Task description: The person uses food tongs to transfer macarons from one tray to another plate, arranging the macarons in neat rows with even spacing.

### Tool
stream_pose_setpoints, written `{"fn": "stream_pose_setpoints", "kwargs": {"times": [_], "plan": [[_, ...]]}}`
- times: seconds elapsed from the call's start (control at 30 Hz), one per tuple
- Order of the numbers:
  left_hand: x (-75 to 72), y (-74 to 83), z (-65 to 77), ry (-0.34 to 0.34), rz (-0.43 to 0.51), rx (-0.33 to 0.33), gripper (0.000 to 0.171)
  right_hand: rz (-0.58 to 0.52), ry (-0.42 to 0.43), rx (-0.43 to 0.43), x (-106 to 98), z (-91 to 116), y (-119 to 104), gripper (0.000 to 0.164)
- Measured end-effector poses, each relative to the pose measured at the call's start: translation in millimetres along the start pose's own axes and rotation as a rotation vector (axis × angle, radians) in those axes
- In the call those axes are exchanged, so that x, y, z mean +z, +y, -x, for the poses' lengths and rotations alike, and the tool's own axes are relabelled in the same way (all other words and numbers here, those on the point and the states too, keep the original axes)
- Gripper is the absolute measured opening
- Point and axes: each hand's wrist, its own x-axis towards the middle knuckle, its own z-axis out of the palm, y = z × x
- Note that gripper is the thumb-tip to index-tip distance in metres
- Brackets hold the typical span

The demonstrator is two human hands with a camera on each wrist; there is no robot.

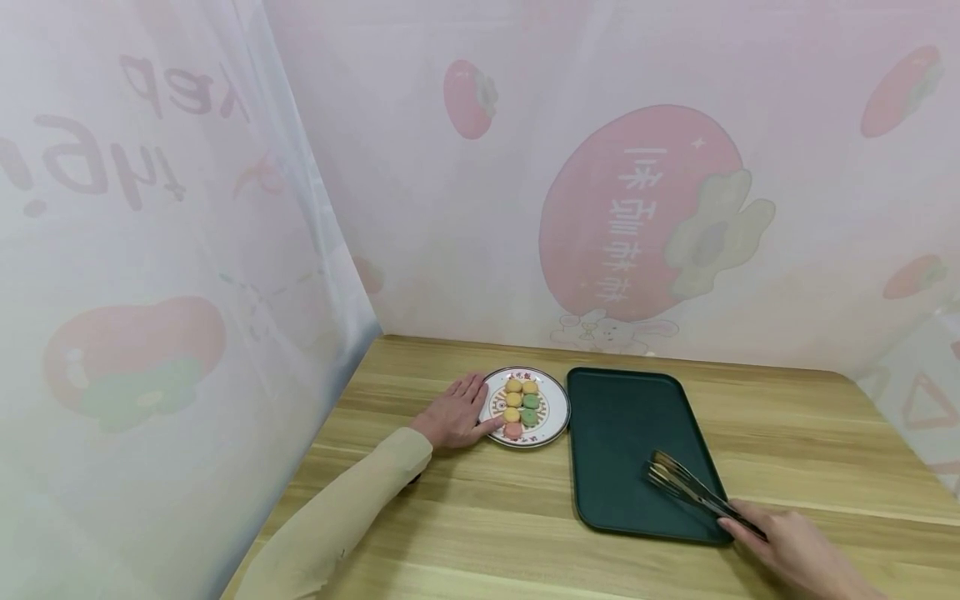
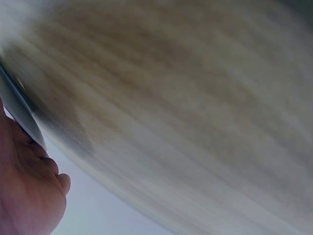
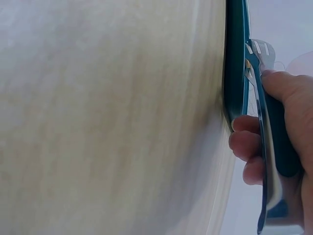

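My left hand (image 1: 452, 414) lies against the left rim of a round white patterned plate (image 1: 557, 421), fingers straight along the edge and thumb reaching over it. In the left wrist view, its fingers (image 2: 34, 161) are beside the plate's edge (image 2: 24, 110). Two rows of yellow, green and pink macarons (image 1: 530, 402) sit on the plate. My right hand (image 1: 791, 542) grips metal serving tongs (image 1: 697, 492) over the near right part of a dark green tray (image 1: 622, 425). A small yellowish patch shows between the slotted tips; I cannot tell whether it is a macaron.
The plate stands right beside the tray's left edge on a wood-grain table (image 1: 495, 533). Printed cloth curtains (image 1: 420, 208) rise along the table's back and left. More patterned cloth hangs at the far right.
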Motion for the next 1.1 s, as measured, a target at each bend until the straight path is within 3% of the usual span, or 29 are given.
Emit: {"fn": "stream_pose_setpoints", "kwargs": {"times": [0.27, 0.57, 0.73, 0.93, 1.1], "plan": [[0.5, -0.2, 1.6, -0.003, 0.003, -0.003, 0.094, 0.042, -0.069, 0.087, 0.3, -11.1, -6.1, 0.02], [1.7, -0.9, 0.5, -0.001, 0.013, -0.001, 0.094, 0.027, -0.016, 0.031, 4.6, -20.6, -10.0, 0.021], [2.0, -1.0, 0.6, 0.0, 0.011, -0.001, 0.095, 0.02, -0.062, 0.068, 2.7, -27.8, -15.2, 0.024], [0.9, -0.7, 1.1, -0.005, 0.016, 0.001, 0.096, 0.017, -0.059, 0.031, 2.8, -37.6, -20.1, 0.024], [0.4, -0.6, 1.0, -0.005, 0.018, 0.004, 0.095, -0.008, -0.105, 0.054, 5.3, -46.6, -23.8, 0.024]]}}
